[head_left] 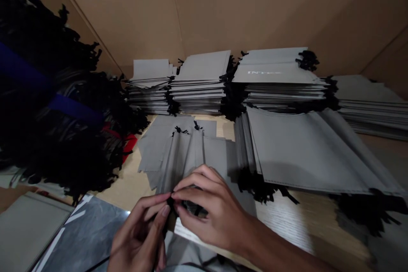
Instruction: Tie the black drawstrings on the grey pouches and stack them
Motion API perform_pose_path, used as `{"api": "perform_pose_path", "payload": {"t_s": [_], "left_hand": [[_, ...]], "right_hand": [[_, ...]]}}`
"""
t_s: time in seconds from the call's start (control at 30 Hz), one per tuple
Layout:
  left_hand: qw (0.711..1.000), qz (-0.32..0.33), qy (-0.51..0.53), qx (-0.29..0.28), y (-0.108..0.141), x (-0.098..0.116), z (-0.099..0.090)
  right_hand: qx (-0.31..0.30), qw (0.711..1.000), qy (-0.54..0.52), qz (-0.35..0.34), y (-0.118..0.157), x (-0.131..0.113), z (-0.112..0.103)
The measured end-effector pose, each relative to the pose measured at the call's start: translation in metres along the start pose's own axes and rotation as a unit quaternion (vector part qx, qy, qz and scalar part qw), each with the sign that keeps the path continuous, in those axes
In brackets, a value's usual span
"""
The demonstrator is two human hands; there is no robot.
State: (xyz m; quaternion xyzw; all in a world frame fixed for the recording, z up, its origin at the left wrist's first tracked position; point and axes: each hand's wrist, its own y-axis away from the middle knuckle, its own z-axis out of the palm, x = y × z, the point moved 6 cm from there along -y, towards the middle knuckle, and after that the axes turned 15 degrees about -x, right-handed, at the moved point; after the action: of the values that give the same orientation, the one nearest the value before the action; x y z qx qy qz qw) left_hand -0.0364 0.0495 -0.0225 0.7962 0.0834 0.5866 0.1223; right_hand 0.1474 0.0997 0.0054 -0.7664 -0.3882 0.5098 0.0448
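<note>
At the front of the table, my left hand [145, 229] and my right hand [212, 206] meet fingertip to fingertip. Both pinch a small piece of black cord [171, 202], mostly hidden by the fingers. Just beyond them lies a grey fabric pouch [178, 153] with small black cord knots at its far corners. More flat grey pieces [156, 136] lie under and around it. Below my hands some grey fabric [185, 250] shows, with a dark cord running across it.
Stacks of grey pouches [200, 66] with black cord ends line the cardboard wall [223, 8]. A larger grey stack [293, 148] stands at right. On the left rises a pile of black cords [63, 148] with a blue strap [76, 108]. A dark grey sheet [92, 229] lies front left.
</note>
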Motion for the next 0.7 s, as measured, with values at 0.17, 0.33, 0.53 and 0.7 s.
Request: {"api": "perform_pose_path", "payload": {"t_s": [0.17, 0.33, 0.53, 0.7], "left_hand": [[0.998, 0.022, 0.026, 0.046, 0.002, -0.003, 0.002], [0.999, 0.024, 0.038, 0.021, -0.001, -0.014, 0.003], [0.998, 0.025, 0.048, 0.039, -0.002, -0.019, 0.003], [0.994, 0.017, 0.056, 0.092, 0.006, -0.012, 0.010]], "right_hand": [[0.013, 1.000, -0.024, 0.004, -0.001, 0.001, -0.004], [-0.013, 0.999, -0.033, 0.021, -0.004, 0.005, -0.006], [-0.050, 0.998, -0.027, 0.012, -0.004, 0.005, -0.004], [-0.041, 0.999, -0.031, 0.013, -0.002, 0.005, -0.005]]}}
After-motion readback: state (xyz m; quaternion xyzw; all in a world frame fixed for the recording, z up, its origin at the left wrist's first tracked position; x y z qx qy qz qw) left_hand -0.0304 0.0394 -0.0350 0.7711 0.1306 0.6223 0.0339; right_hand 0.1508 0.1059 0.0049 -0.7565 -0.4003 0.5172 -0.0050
